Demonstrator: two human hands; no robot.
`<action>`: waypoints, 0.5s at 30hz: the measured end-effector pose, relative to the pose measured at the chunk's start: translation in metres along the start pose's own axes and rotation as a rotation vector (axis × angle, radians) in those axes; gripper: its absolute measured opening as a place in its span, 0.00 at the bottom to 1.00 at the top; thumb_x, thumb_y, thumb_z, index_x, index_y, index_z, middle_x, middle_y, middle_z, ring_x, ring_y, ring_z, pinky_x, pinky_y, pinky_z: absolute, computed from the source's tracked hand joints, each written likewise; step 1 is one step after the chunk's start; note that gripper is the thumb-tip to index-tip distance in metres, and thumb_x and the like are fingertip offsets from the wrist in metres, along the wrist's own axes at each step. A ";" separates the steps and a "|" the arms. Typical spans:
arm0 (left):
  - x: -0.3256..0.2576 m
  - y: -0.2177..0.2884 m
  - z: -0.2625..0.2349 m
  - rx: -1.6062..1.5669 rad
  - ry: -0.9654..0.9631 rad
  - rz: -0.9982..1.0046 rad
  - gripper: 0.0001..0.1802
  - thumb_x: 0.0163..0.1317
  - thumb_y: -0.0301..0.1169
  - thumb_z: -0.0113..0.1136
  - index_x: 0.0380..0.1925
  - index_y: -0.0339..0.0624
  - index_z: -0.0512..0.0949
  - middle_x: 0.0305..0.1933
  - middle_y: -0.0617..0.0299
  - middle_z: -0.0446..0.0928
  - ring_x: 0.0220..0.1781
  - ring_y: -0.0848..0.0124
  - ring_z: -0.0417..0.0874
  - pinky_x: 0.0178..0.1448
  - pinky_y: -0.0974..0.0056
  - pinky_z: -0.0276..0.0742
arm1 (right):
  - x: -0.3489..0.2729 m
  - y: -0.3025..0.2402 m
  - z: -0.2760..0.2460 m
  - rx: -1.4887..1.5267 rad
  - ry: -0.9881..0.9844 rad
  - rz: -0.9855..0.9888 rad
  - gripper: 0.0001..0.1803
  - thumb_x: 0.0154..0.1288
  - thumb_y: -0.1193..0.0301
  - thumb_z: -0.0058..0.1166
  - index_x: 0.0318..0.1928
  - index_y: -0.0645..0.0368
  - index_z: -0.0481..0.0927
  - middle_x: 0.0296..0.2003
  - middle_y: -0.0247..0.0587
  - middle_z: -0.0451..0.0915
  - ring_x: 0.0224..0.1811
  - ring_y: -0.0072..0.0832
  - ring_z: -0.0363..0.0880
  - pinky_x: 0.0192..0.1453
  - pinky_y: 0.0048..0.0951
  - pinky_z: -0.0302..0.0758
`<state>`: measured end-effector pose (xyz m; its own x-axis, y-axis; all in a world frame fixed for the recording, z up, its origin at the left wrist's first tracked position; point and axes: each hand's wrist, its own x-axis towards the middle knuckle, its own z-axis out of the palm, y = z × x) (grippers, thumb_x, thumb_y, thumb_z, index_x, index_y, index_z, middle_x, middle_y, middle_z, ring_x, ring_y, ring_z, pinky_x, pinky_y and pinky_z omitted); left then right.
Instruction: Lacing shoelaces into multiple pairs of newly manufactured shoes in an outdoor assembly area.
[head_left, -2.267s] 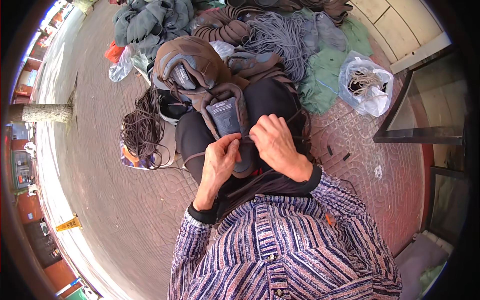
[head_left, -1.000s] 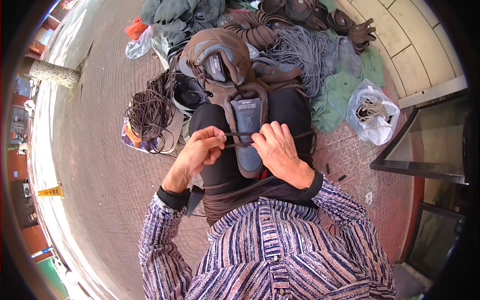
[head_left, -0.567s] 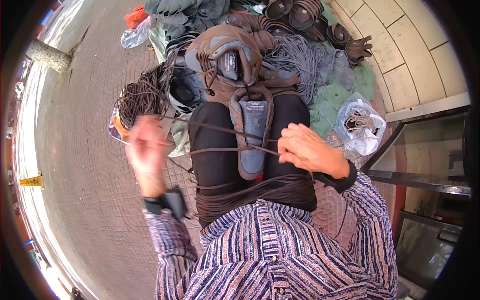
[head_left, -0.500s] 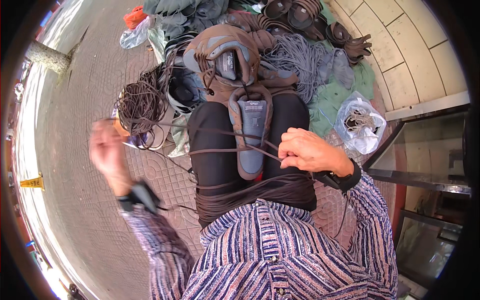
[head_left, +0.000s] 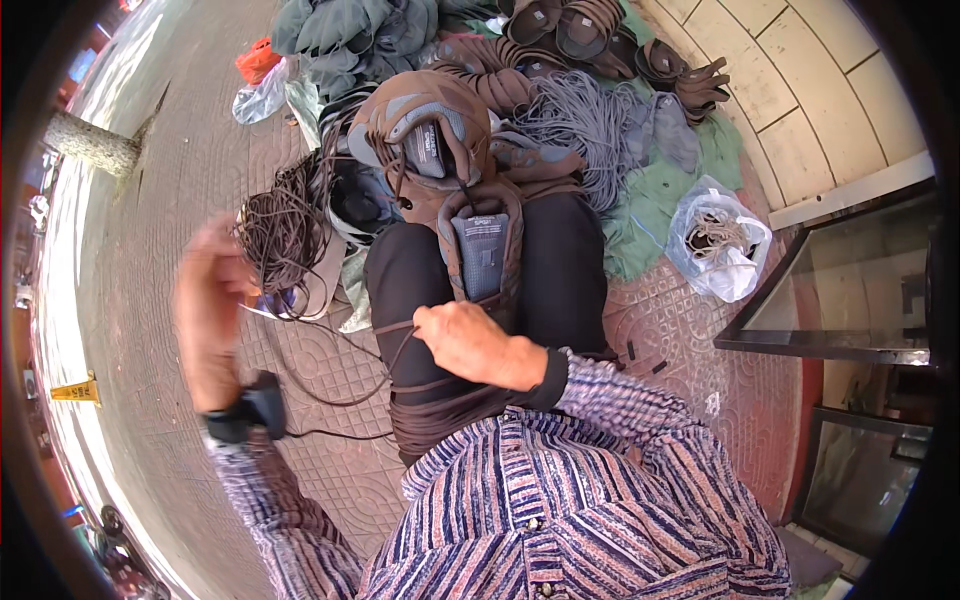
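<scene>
A brown shoe upper with a grey-blue tongue (head_left: pixel 481 250) lies between my knees on my dark trousers. My right hand (head_left: pixel 462 340) rests on my lap below it, fingers closed on a thin brown lace (head_left: pixel 392 328) that runs off to the left. My left hand (head_left: pixel 210 300), blurred, is raised out to the left at the far end of that lace, fingers closed on it. A dark watch sits on my left wrist.
A tangle of dark laces (head_left: pixel 283 228) lies on the paving by my left knee. Another brown shoe (head_left: pixel 425 140), a heap of grey cord (head_left: pixel 580 120), green cloth, stacked soles (head_left: pixel 590 30) and a white plastic bag (head_left: pixel 722 250) lie ahead. A glass-fronted cabinet (head_left: pixel 850 300) stands at right.
My left hand has swung out to the left away from the shoe, drawing the lace taut. My right hand has slid from beside the shoe down onto my lap.
</scene>
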<state>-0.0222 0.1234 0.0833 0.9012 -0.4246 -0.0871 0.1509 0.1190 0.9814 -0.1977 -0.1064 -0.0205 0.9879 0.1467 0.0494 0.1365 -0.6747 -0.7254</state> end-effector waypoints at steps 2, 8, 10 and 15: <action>-0.001 -0.040 0.062 0.069 -0.021 -0.203 0.18 0.68 0.39 0.51 0.52 0.39 0.74 0.30 0.72 0.71 0.26 0.85 0.66 0.27 0.78 0.63 | -0.003 -0.008 0.016 0.011 0.048 -0.092 0.04 0.60 0.74 0.51 0.31 0.63 0.73 0.25 0.53 0.78 0.29 0.46 0.80 0.33 0.41 0.76; -0.030 -0.098 0.116 0.431 -0.218 -0.177 0.10 0.62 0.24 0.56 0.43 0.35 0.79 0.28 0.65 0.80 0.26 0.80 0.73 0.31 0.74 0.72 | -0.020 -0.031 0.005 0.008 -0.200 -0.328 0.09 0.55 0.77 0.50 0.38 0.65 0.71 0.18 0.52 0.76 0.22 0.47 0.78 0.26 0.44 0.74; -0.036 -0.115 0.121 0.458 -0.278 -0.156 0.08 0.61 0.25 0.57 0.39 0.34 0.80 0.27 0.62 0.81 0.26 0.79 0.77 0.31 0.72 0.73 | -0.036 -0.029 -0.011 0.160 -0.221 -0.169 0.04 0.60 0.73 0.50 0.33 0.60 0.74 0.14 0.50 0.73 0.20 0.49 0.78 0.26 0.46 0.74; -0.039 -0.119 0.136 0.684 -0.183 -0.016 0.07 0.60 0.26 0.58 0.35 0.32 0.79 0.26 0.59 0.81 0.28 0.76 0.80 0.33 0.70 0.75 | -0.035 0.017 -0.049 0.159 0.184 0.260 0.10 0.64 0.70 0.52 0.44 0.58 0.75 0.22 0.54 0.78 0.27 0.50 0.79 0.31 0.45 0.76</action>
<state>-0.1309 0.0037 -0.0066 0.8091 -0.5729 -0.1307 -0.1800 -0.4534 0.8729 -0.2269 -0.1585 -0.0006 0.9868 -0.1575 -0.0381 -0.1196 -0.5495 -0.8269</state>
